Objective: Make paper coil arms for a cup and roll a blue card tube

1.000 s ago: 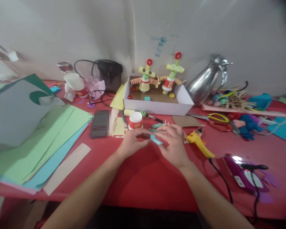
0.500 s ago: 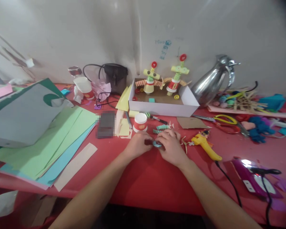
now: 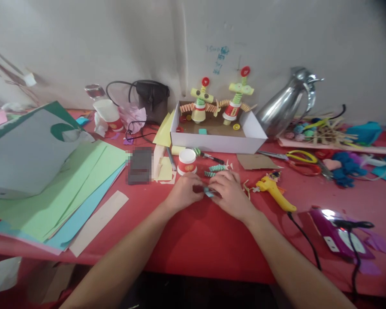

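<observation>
Between my two hands is a small blue paper piece (image 3: 208, 192), held low over the red table. My left hand (image 3: 185, 194) pinches its left side with thumb and forefinger. On the opposite side, the fingers of my right hand (image 3: 229, 192) are bent over the paper and partly hide it. Just beyond my fingers lie green-and-white folded paper springs (image 3: 216, 168). A red-and-white paper cup (image 3: 187, 161) stands upside down behind my left hand.
A white box (image 3: 217, 142) with two paper-cup figures stands at the back. To the right are a yellow glue gun (image 3: 275, 194), scissors (image 3: 300, 158), a steel jug (image 3: 284, 103) and a purple corded device (image 3: 339, 236). Coloured paper sheets (image 3: 80, 189) cover the left.
The whole view has shifted slightly, so things appear a little further left and higher. Both hands keep the blue paper between them, with small finger movements.
</observation>
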`<control>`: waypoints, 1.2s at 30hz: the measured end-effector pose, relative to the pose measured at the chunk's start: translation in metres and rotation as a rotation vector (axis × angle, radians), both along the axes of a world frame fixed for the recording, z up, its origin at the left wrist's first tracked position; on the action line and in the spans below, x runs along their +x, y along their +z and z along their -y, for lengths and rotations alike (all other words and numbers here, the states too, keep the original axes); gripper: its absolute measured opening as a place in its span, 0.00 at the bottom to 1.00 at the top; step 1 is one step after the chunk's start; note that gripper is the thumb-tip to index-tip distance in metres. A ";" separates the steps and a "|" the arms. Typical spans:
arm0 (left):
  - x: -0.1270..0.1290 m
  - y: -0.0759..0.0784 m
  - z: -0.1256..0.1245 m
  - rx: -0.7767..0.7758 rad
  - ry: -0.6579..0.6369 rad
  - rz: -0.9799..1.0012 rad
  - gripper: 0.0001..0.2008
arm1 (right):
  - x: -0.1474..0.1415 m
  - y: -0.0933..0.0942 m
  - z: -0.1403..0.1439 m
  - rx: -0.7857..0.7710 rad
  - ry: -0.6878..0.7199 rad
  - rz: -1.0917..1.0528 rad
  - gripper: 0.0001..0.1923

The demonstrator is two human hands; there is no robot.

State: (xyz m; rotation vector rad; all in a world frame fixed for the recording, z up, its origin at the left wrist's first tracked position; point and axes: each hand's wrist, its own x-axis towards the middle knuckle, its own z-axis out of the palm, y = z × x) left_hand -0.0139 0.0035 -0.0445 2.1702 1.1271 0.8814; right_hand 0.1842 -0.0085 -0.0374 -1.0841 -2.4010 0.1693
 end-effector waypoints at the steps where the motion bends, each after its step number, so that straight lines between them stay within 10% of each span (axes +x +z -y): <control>1: 0.000 0.000 0.000 -0.003 -0.003 0.005 0.08 | 0.000 0.000 0.000 0.003 0.003 0.005 0.05; 28: 0.000 0.025 0.002 -0.066 0.047 0.179 0.12 | -0.004 0.006 0.003 0.021 -0.148 -0.234 0.09; 36: 0.009 0.020 0.008 -0.557 0.075 0.641 0.14 | -0.006 0.014 0.003 -0.633 -0.104 -0.745 0.09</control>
